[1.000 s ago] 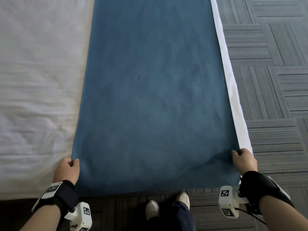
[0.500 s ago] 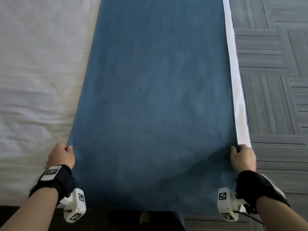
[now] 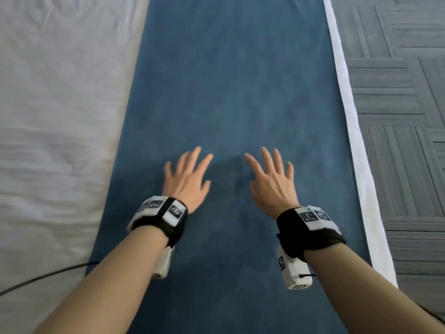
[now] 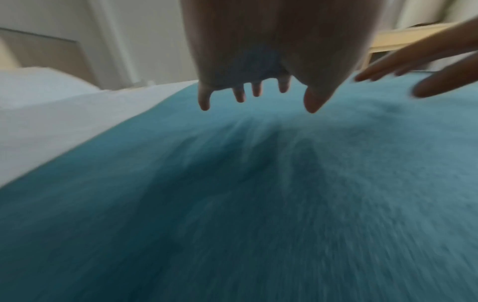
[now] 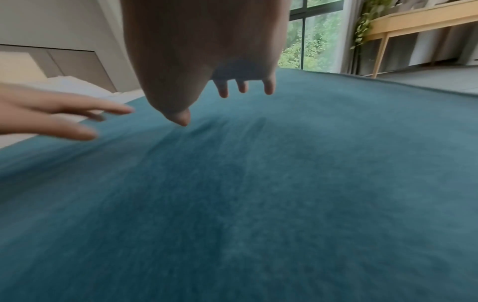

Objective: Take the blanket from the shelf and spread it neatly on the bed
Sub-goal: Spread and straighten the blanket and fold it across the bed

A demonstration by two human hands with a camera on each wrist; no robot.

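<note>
One blue blanket [image 3: 231, 92] lies spread flat along the right side of the bed [image 3: 60, 104], a long strip whose long axis runs straight away from the person toward the far end of the mattress. Its right edge runs parallel to the bed's right edge, leaving a narrow band of white sheet [image 3: 346, 104] showing between the blanket and the grey carpet [image 3: 404, 116]. Its left edge runs beside the wide, rumpled white bedding that fills the bed's left side. Both hands are over the blanket's near half, side by side and a little apart, roughly midway between its two long edges. The left hand [image 3: 186, 178] and the right hand [image 3: 272, 179] are palm down with fingers straight and fanned, gripping nothing. From the wrist views the fingertips hang above the cloth, and whether they touch it cannot be told. A faint crease [image 3: 237, 162] rises in the cloth between the two hands. A black cable [image 3: 45, 277] trails across the white bedding near the bed's near left corner. Beyond the far end of the bed the right wrist view shows a window [image 5: 310, 43] with greenery outside, and a light wooden table [image 5: 413, 22] standing on the floor to the right with a trailing plant [image 5: 364, 22] at its end.
</note>
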